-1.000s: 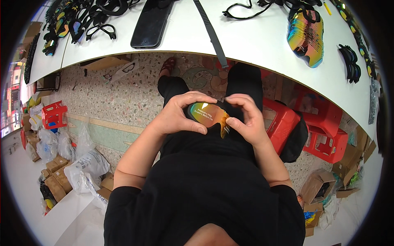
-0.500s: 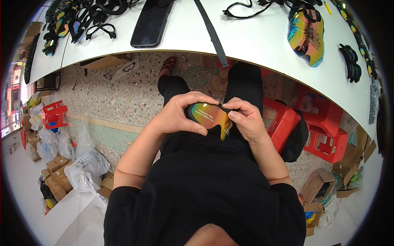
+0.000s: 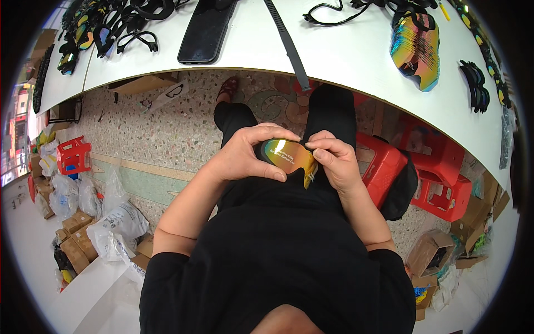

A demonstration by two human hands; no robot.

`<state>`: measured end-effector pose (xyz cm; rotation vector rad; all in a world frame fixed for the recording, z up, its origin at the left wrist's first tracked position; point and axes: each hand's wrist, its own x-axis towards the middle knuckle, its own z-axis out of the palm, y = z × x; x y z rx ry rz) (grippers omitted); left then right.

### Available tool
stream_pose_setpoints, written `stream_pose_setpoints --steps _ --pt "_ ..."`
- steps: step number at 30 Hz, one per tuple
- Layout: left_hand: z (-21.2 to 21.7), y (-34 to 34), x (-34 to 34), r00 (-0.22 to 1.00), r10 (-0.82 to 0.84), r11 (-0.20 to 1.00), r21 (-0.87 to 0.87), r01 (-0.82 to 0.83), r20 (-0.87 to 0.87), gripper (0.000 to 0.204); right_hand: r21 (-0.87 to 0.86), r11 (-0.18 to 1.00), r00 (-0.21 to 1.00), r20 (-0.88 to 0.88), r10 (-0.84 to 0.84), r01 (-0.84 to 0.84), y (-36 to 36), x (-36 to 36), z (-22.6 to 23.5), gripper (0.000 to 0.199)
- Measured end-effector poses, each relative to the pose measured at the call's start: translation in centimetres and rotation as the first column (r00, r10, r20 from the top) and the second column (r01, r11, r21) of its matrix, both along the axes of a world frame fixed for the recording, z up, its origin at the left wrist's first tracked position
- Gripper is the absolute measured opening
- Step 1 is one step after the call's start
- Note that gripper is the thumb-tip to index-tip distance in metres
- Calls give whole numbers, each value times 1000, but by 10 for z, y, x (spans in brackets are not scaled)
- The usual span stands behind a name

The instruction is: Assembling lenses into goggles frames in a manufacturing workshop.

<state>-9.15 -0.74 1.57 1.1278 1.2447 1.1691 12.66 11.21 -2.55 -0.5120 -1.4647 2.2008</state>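
- Head view: the mirrored lens (image 3: 289, 155) sits at mid-frame, between your two hands, below the near edge of the bench (image 3: 256, 50) and over your lap.
- Long axis runs left to right, right end dipping toward the bottom of the frame; coated face up, toward you.
- Your left hand (image 3: 238, 156): half-curled, fingers along the lens's top edge, thumb under its lower edge. It has the left end and covers more of the piece.
- Your right hand (image 3: 337, 161): thumb and forefinger nearly closed, pinching the upper right edge. Right lobe hangs just left of that palm, clear of the thumb.
- Both touching; neither is nearer. Key relation: left grip spans the lens's width, right pinch sits at the far end of its length.
- Dark border at the left end; cannot tell whether it's a separate frame.
- Stacked lenses (image 3: 420, 53) lie upper right, well apart.
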Motion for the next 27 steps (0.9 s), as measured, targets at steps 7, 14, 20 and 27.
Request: stream_pose_setpoints --steps 7,14,20,27 --pt "4 1 -2 995 48 998 38 -45 -88 67 348 922 981 33 -192 169 2 -2 4 49" --pt "2 2 -4 974 72 997 45 -64 -214 68 646 761 975 128 -181 56 -13 0 27 68" --pt "-8 -3 11 974 224 972 -64 -225 -25 74 545 827 961 126 -247 141 -18 1 8 57" --pt "-15 -17 30 741 470 882 -219 -418 480 55 559 815 964 95 -249 155 -19 1 1 58"
